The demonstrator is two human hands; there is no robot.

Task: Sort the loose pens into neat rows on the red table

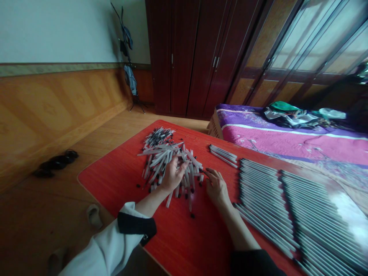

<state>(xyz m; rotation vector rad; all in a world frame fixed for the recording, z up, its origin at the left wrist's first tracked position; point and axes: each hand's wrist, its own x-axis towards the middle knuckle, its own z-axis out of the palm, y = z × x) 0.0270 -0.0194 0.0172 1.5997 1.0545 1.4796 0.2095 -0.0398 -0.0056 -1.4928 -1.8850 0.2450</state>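
My left hand (174,175) is over a loose heap of translucent white tubes (162,159), its thumb and fingers closed on what looks like one of the tubes. Just right of the heap, my right hand (217,188) has its fingers pinched together at a small dark piece, apparently a black cap. Loose black caps (192,216) lie around the near side of the heap. Behind it is a smaller pile of thin dark-and-clear rods (159,137). The fingertips of both hands are partly hidden among the tubes.
On the red table (178,245), black-capped tubes lie in neat rows (261,191), with a second block (322,214) farther right and a short row (223,155) behind. A bed (258,136) stands beyond the right edge. A coat stand (129,65) and wardrobe (184,57) are behind.
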